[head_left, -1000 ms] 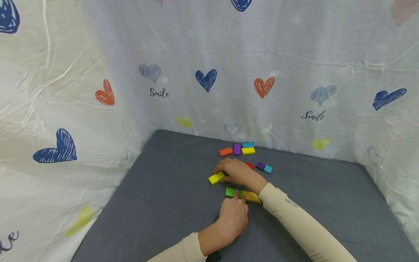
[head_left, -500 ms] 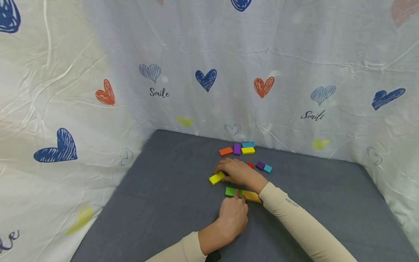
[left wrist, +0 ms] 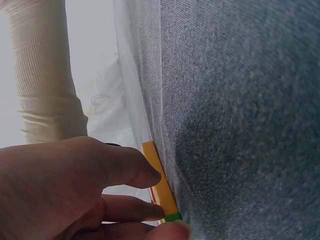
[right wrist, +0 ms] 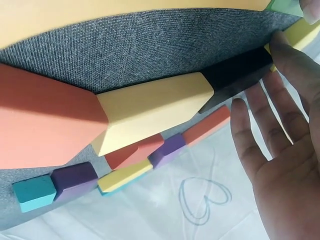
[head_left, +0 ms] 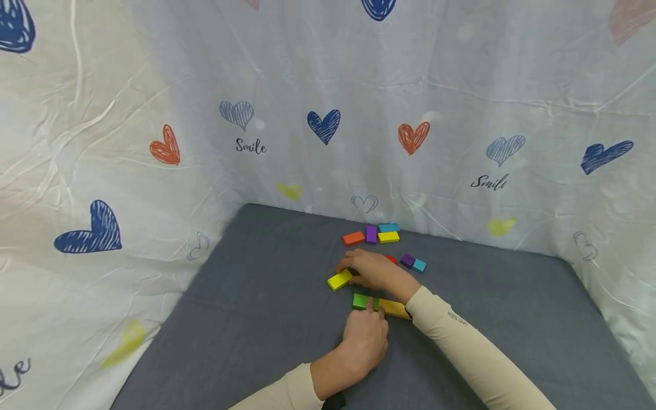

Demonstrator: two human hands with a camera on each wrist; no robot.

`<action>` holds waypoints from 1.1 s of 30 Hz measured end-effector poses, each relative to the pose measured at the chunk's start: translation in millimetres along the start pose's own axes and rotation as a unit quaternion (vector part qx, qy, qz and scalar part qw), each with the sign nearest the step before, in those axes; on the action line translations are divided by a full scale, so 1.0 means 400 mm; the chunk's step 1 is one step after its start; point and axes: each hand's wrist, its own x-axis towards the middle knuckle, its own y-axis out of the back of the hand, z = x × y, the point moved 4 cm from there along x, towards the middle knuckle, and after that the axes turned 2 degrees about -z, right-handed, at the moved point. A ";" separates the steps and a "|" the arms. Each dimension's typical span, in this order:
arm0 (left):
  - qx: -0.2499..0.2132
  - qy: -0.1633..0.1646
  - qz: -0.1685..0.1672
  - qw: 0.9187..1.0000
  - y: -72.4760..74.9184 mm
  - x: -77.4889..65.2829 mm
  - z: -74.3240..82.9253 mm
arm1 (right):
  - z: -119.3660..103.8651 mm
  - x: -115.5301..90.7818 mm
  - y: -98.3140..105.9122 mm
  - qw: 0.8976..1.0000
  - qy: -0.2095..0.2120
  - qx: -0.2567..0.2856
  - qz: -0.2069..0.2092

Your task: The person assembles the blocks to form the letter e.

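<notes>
Blocks lie on the grey table: green and amber end to end in front; beyond, a row of yellow, black, cream and coral; farther back, red, indigo, turquoise, orange, violet, blue and lemon.

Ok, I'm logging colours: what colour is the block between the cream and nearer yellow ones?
Black block, clearest in the right wrist view.

The bright yellow rectangular block, green rectangular block, amber rectangular block and black faceted block are each one solid colour, the cloth-covered bench is dark grey, and the white fabric curtain bears blue, orange and yellow hearts and black lettering.
</notes>
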 end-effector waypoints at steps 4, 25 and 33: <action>-0.001 0.001 -0.006 1.000 -0.001 0.001 0.000 | 0.000 0.000 -0.001 1.000 0.003 0.003 0.002; -0.016 0.015 -0.033 0.999 -0.001 0.004 0.004 | 0.154 -0.071 0.098 0.986 -0.119 0.022 0.111; -0.009 0.015 -0.035 0.999 0.006 0.001 0.003 | 0.235 -0.106 0.085 0.975 -0.176 0.009 0.138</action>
